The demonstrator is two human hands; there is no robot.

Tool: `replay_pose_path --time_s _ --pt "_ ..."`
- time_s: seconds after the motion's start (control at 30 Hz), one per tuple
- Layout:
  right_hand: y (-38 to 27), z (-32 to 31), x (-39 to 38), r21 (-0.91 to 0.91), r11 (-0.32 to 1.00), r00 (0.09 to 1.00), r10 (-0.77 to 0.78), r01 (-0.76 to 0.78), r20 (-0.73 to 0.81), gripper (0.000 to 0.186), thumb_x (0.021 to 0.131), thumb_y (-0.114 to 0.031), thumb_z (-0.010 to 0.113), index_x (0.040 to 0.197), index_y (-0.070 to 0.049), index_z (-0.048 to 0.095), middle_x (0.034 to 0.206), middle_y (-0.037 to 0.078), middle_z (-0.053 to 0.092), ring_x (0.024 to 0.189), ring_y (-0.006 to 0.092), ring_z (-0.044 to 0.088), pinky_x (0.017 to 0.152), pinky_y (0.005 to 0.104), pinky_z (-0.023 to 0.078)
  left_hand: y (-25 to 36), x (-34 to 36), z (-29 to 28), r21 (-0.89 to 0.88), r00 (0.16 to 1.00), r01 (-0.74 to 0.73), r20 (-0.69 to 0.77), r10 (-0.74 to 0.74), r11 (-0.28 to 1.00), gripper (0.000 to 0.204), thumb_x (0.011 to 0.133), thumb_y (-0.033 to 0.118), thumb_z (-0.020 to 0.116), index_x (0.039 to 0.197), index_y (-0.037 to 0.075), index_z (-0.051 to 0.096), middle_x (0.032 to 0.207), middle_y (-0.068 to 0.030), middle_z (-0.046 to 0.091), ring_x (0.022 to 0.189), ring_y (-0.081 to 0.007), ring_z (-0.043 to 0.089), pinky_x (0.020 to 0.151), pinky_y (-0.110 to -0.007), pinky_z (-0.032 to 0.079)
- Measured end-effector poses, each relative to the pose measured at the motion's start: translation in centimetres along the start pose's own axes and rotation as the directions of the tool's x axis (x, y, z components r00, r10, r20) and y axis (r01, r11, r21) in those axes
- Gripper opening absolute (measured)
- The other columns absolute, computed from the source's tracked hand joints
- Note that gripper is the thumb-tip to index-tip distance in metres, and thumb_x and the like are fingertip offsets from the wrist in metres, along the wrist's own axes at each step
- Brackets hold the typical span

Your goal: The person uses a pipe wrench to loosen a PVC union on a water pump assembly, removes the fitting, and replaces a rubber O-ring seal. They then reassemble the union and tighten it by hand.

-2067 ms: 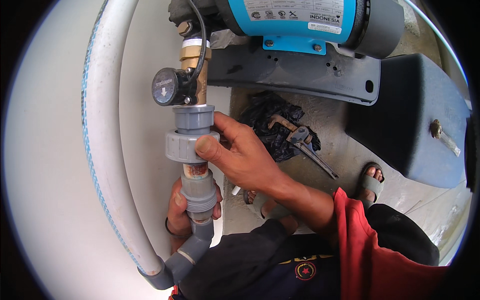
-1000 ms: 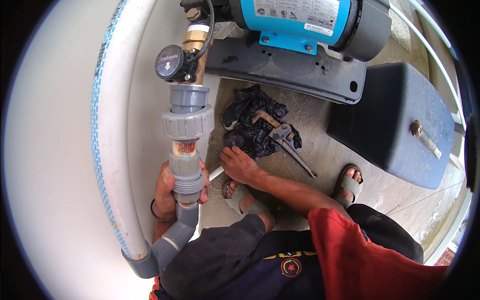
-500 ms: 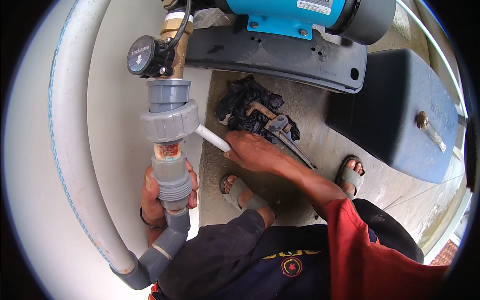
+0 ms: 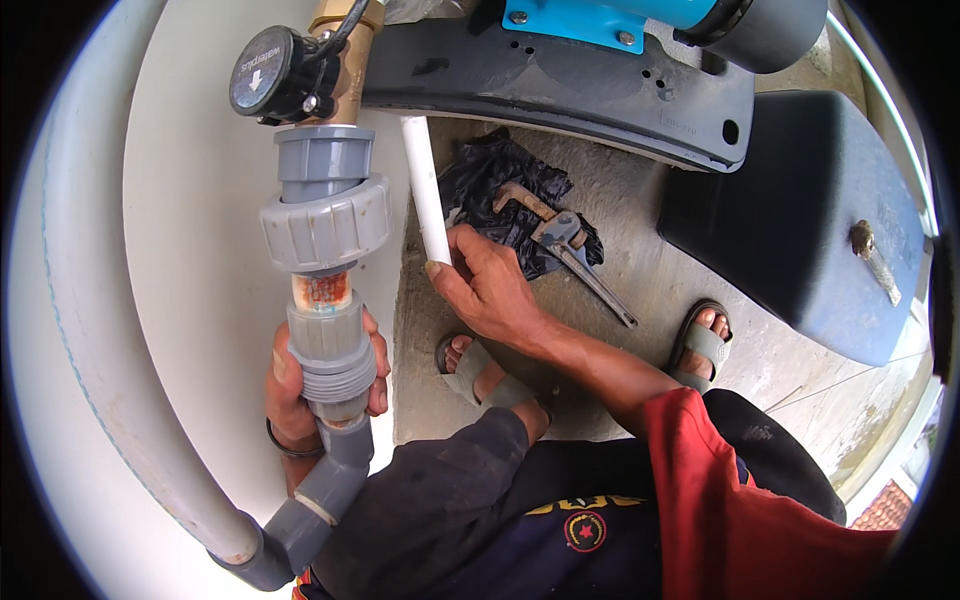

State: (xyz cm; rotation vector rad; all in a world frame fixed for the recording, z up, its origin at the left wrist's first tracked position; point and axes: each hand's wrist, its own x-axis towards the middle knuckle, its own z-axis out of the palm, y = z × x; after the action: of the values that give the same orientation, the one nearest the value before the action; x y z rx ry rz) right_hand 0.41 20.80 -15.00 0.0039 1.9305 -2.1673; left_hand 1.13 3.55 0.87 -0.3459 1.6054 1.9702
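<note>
From behind, my left hand (image 4: 286,385) is wrapped round a grey threaded pipe fitting (image 4: 330,342). The upper end of that fitting is stained white and rust-brown. Just above it hangs a ribbed grey union nut (image 4: 326,224), slightly tilted, under a grey adapter (image 4: 325,155) on the brass pipe piece (image 4: 350,80). To the right of the nut, a thin white plastic pipe (image 4: 425,185) stands nearly upright. My right hand (image 4: 490,285) grips its lower end between thumb and fingers. The pipe's top reaches the black base above.
A blue pump motor (image 4: 660,10) sits on a black base (image 4: 560,90). Below lie a pipe wrench (image 4: 565,240) and a black plastic bag (image 4: 500,165). A dark pressure tank (image 4: 790,220) stands right. A thick white pipe (image 4: 90,280) curves down the left side.
My right hand has shifted down and swung the white pipe from a slant beside the union nut to nearly upright. The left hand keeps its hold on the fitting. The view has moved slightly.
</note>
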Motion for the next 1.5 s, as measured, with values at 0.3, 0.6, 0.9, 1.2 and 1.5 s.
replay_pose_path --time_s 0.3,0.6,0.9,1.2,1.5 --pt "0.1 1.4 0.2 0.013 1.000 0.999 -0.001 0.002 -0.035 0.024 0.092 -0.015 0.061 0.105 0.005 0.059 0.078 0.016 0.064 0.063 0.0179 0.063 0.057 0.0332 0.049 0.0 -0.2 0.1 -0.080 1.000 -0.021 -0.005 0.021 0.997 0.087 0.085 0.067 0.057 0.115 -0.014 0.045 0.082 -0.0231 0.063 0.056 -0.0221 0.065 0.047 -0.030 0.054" --pt "-0.1 1.3 0.6 0.092 0.995 0.997 0.041 -0.035 -0.064 0.021 0.089 -0.014 0.060 0.096 0.006 0.058 0.072 0.020 0.060 0.063 0.0323 0.063 0.061 0.0417 0.049 -0.1 -0.2 0.2 -0.056 1.000 -0.027 -0.011 0.027 0.998 0.088 0.086 0.070 0.053 0.116 -0.012 0.042 0.080 -0.0219 0.062 0.052 -0.0211 0.064 0.043 -0.027 0.053" --pt "-1.4 1.0 -0.7 0.012 0.993 0.992 -0.118 0.119 -0.054 0.021 0.088 -0.013 0.063 0.100 0.004 0.059 0.073 0.014 0.062 0.061 0.0233 0.062 0.058 0.0366 0.049 0.1 -0.2 0.3 0.018 0.999 -0.039 0.004 0.039 0.999 0.088 0.086 0.072 0.050 0.115 -0.010 0.042 0.080 -0.0203 0.061 0.050 -0.0197 0.064 0.041 -0.026 0.052" --pt "-4.7 1.3 -1.9 0.267 0.957 0.993 -0.104 0.114 -0.051 0.019 0.088 -0.013 0.064 0.095 0.004 0.061 0.065 0.007 0.060 0.055 0.0118 0.057 0.051 0.0293 0.044 0.1 -0.5 -0.2 -0.013 0.999 -0.032 0.028 0.032 0.999 0.088 0.086 0.071 0.052 0.115 -0.010 0.041 0.082 -0.0217 0.061 0.053 -0.0213 0.065 0.043 -0.027 0.054" --pt "-2.1 1.7 -0.9 0.120 0.992 0.989 0.051 -0.034 -0.140 0.020 0.084 -0.014 0.062 0.084 0.006 0.059 0.061 0.015 0.057 0.051 0.0241 0.058 0.051 0.0374 0.046 0.6 -0.6 0.5 -0.102 0.999 -0.024 -0.028 0.021 0.994 0.091 0.081 0.067 0.063 0.112 -0.017 0.045 0.079 -0.0258 0.062 0.051 -0.0242 0.064 0.044 -0.031 0.055"
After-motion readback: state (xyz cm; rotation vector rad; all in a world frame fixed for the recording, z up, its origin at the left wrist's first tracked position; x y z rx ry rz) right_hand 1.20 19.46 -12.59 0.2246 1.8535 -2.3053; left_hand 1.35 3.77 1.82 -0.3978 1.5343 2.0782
